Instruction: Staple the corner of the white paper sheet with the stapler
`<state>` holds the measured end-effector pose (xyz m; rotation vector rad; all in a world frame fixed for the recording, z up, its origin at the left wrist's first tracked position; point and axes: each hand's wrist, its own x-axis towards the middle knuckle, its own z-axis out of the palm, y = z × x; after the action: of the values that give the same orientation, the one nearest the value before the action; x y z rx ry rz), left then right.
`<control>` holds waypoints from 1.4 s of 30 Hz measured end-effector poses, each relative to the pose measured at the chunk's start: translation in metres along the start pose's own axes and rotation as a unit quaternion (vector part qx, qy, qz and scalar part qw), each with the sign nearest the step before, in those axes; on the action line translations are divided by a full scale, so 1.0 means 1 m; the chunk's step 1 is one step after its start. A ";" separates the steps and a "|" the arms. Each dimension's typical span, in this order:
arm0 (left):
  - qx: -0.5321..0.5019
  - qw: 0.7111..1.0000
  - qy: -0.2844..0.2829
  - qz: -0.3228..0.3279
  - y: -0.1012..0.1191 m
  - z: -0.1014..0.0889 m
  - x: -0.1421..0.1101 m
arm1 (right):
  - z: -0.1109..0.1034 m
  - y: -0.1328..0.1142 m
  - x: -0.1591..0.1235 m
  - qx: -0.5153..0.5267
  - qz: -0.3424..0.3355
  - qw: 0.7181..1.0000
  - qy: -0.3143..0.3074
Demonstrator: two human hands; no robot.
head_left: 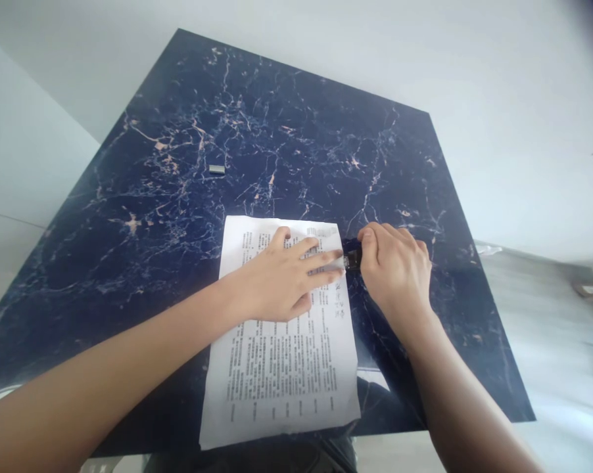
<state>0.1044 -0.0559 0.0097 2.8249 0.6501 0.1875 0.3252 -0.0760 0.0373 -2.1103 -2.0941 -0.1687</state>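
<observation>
Head view, paper: under my spread left hand.
Black tool: paper's right edge, in my closed right hand.

- The left hand was bare, with slim fingers.
- The right hand was bare too, with a rounded back.
- Both forearms were uncovered, smooth, and narrower toward the wrists.
- A dark, nearly black cloth garment covered the lap; its cut was too cropped to tell.

Unreadably small print, black tool partly hidden by hands, forearms cropped
</observation>
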 end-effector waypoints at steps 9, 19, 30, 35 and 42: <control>-0.006 1.000 0.022 0.002 -0.001 0.006 0.000 | 0.002 -0.007 -0.003 -0.057 -0.012 0.998 0.004; -0.001 0.999 0.038 0.010 -0.001 0.005 -0.001 | 0.005 -0.012 -0.005 -0.111 -0.036 0.993 0.021; 0.001 1.000 0.006 0.003 -0.002 0.002 0.000 | -0.004 0.014 0.007 0.093 0.057 0.994 -0.009; 0.017 1.000 -0.006 0.008 -0.001 -0.003 0.000 | -0.008 0.024 0.008 0.106 0.054 0.993 -0.017; 0.034 0.999 -0.009 0.008 -0.002 -0.004 0.000 | -0.018 0.034 0.010 0.104 0.072 0.989 -0.076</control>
<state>0.1028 -0.0538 0.0126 2.8951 0.6416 0.1463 0.3599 -0.0702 0.0556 -2.1947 -1.9294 0.2247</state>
